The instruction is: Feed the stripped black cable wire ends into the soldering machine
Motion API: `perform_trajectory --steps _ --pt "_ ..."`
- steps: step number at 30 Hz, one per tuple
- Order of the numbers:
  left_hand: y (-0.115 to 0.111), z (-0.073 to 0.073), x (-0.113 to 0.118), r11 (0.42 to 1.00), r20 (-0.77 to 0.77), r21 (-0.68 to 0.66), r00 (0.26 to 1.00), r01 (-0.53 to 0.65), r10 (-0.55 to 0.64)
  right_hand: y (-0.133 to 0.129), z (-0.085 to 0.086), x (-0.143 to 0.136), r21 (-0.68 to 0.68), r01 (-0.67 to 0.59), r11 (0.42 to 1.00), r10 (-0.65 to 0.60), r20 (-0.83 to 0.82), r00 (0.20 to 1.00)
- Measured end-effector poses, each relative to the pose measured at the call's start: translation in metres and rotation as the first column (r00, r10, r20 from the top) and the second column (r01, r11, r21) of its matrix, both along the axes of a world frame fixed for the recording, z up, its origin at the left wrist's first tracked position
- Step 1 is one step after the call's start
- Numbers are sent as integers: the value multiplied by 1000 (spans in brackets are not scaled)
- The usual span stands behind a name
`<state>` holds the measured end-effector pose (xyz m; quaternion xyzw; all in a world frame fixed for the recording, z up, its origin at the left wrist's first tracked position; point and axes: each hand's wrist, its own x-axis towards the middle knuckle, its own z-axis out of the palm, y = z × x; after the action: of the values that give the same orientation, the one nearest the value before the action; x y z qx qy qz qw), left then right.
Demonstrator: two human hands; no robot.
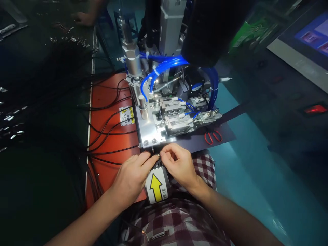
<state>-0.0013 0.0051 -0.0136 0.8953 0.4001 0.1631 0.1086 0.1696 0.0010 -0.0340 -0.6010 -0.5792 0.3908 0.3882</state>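
My left hand (133, 176) is closed in a pinch, thumb and forefinger pointing right. A black cable (106, 160) runs from the left in behind it. Facing it, my right hand (180, 164) has thumb and forefinger pressed together. Between the fingertips of both hands shows a small brass-coloured metal tip (159, 156); my fingers cover most of it. They meet just in front of the machine's metal plate (151, 131). Below the fingers sits a white cover with a yellow arrow (156, 187).
Several black cables (102, 131) cross the red-orange board (106, 89) to the machine's edge. Blue air hoses (171, 62) arch above the metal cylinders. Red-handled scissors (213, 137) lie on the dark plate at right. Another person's hand (85, 18) rests at the upper left.
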Motion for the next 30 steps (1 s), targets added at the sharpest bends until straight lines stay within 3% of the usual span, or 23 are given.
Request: perform_trajectory --steps 3,7,10,14,18,21,24,26,28,30 --pt "0 0 1 1000 21 -12 1000 -4 4 1 -5 1 -147 10 989 -33 -155 987" --pt "-1 3 3 1000 -21 -17 1000 -8 8 7 -11 2 -410 -81 909 -133 -469 873" --pt "-2 6 4 999 -46 -36 999 -28 26 6 -11 4 -455 -138 880 -154 -548 822" --pt "-3 6 3 997 -68 -69 997 -37 32 -8 -10 5 -397 -21 918 -164 -428 889" --pt "-4 5 2 994 -93 -94 994 -60 51 -16 -4 0 -338 -3 941 -82 -235 969" --pt "-4 4 2 995 -96 -82 994 -56 48 -13 7 0 -166 10 986 -1 54 999" --pt "-4 4 1 995 -118 -69 991 -68 59 -7 15 6 24 -67 997 59 267 962" --pt "-5 4 1 995 -138 -64 988 -74 65 -3 12 10 2 -103 995 101 194 976" --pt "-5 4 1 995 -153 -48 985 -83 74 1 3 14 -155 -123 980 115 -57 992" --pt "-5 5 1 995 -153 -36 985 -91 85 4 -8 16 -310 -177 934 74 -316 946"
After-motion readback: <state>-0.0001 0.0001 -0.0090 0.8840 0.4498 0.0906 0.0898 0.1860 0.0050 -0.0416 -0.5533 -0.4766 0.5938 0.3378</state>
